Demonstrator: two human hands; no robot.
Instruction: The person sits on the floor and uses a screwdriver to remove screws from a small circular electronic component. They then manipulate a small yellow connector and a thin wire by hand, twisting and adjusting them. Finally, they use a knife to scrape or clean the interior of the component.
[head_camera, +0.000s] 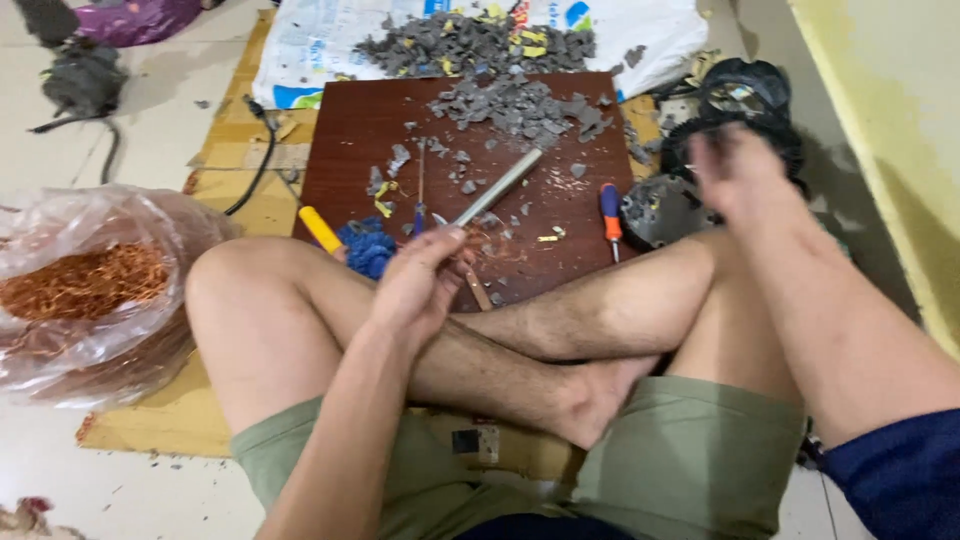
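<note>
Metal rod (497, 187) is gripped by closed left hand (420, 285) over brown board (350, 130); right hand (735, 170) blurred, grip indiscernible, beside black fan parts (745, 90)

A person sits cross-legged before a dark red board (350, 130) strewn with grey plastic scraps (515, 105). The left hand (420, 285) grips a metal rod (497, 187) that slants up to the far right over the board, while the blurred right hand (735, 175) reaches the black round parts (745, 95) at far right. A clear bag of copper wire (85, 280) lies at left, and an orange-handled screwdriver (609, 215) rests on the board's right part.
</note>
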